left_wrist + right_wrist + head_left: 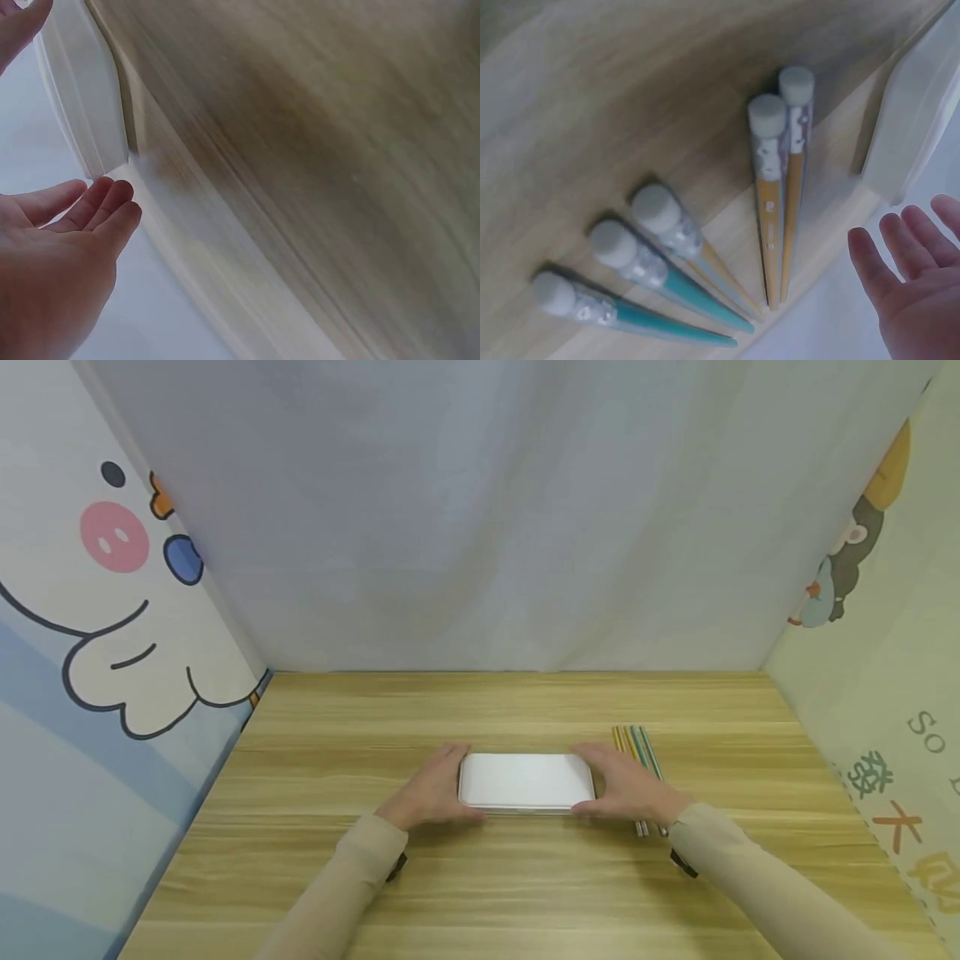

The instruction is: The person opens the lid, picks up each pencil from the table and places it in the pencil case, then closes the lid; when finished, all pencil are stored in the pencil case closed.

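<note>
A flat white box (527, 781), rectangular with rounded corners, lies lengthwise across the wooden table. My left hand (433, 789) grips its left end, thumb at the near corner and fingers at the far one. At the opposite end my right hand (628, 787) holds it in the same way. Under and beside the right hand lie several yellow and teal pencils (651, 753), partly hidden by it. Their white eraser ends show in the right wrist view, where one yellow pencil (768, 202) lies close against another.
The wood-grain table (315, 877) meets a pale grey curtain (480, 527) at its back edge. A cartoon-printed panel (45, 552) stands at the left, and a pale green printed one (862, 693) at the right. Dark bands show at both wrists.
</note>
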`<state>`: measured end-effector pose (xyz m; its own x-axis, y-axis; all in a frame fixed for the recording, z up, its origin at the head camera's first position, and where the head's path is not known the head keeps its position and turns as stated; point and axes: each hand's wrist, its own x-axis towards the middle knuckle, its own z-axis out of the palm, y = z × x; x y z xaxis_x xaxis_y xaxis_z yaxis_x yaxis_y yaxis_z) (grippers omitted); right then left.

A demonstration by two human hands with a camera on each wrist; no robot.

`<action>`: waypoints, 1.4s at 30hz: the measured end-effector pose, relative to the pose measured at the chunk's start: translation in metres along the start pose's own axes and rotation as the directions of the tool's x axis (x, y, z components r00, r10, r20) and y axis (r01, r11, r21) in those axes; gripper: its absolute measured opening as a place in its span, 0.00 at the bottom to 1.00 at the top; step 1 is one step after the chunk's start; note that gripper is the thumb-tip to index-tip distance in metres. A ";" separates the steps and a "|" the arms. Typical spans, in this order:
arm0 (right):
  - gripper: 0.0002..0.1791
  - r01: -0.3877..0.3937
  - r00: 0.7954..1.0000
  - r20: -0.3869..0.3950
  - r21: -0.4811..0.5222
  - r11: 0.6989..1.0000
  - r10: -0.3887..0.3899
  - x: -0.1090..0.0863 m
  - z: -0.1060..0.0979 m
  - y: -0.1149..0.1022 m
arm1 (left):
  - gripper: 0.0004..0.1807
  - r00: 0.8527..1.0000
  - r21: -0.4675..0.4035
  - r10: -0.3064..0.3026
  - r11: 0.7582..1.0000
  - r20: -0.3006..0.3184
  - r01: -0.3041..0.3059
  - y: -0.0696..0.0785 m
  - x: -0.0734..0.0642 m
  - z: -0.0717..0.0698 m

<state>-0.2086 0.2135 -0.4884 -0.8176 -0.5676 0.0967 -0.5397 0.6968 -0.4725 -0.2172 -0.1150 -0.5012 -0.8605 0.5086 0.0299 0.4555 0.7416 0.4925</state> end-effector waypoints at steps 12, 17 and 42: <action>0.51 0.019 0.999 -0.024 -0.040 0.999 -0.020 0.007 0.009 -0.008 | 0.52 0.999 0.019 0.041 0.999 -0.014 -0.041 -0.003 0.000 0.002; 0.50 0.047 0.998 -0.033 -0.070 0.996 -0.050 0.011 0.014 -0.012 | 0.50 0.999 0.028 0.034 0.999 -0.026 -0.033 -0.004 0.002 0.005; 0.43 0.103 0.991 -0.071 -0.127 0.986 -0.113 0.027 0.035 -0.029 | 0.51 0.999 0.010 0.000 1.000 -0.040 0.000 -0.006 0.002 0.007</action>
<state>-0.2080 0.1624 -0.5026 -0.7635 -0.6101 0.2118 -0.6425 0.6843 -0.3449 -0.2197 -0.1153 -0.5097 -0.8688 0.4910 0.0650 0.4578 0.7461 0.4834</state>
